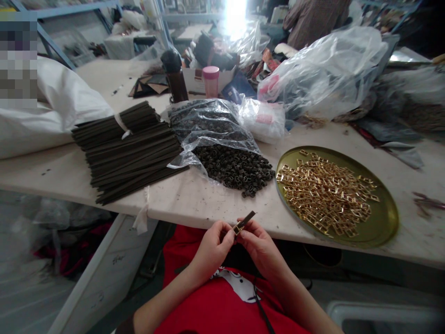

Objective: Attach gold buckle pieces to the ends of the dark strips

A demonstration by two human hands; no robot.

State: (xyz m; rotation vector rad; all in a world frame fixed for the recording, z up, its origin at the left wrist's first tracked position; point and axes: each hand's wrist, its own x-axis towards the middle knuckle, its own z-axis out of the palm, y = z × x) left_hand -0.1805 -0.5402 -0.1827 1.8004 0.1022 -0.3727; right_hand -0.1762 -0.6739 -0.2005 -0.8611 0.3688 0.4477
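Note:
A dark strap (248, 218) with a small gold buckle (238, 228) on it is held between my two hands, just off the table's front edge. My left hand (219, 243) pinches it from the left, fingers closed. On the other side, my right hand (256, 241) has its thumb and fingers closed on the strap beside the buckle. Beyond them lies a heap of small dark loops (236, 167), partly inside a clear plastic bag (212, 120). Gold buckles (327, 195) are piled on a round tray (385, 227) to the right. Dark strips (128, 153) lie stacked at the left.
Behind the bag stand a dark bottle (174, 76) and a pink-lidded jar (211, 81). Large plastic bags (323, 69) fill the back right. White fabric (59, 106) lies at the left. A person (316, 21) is at the far back.

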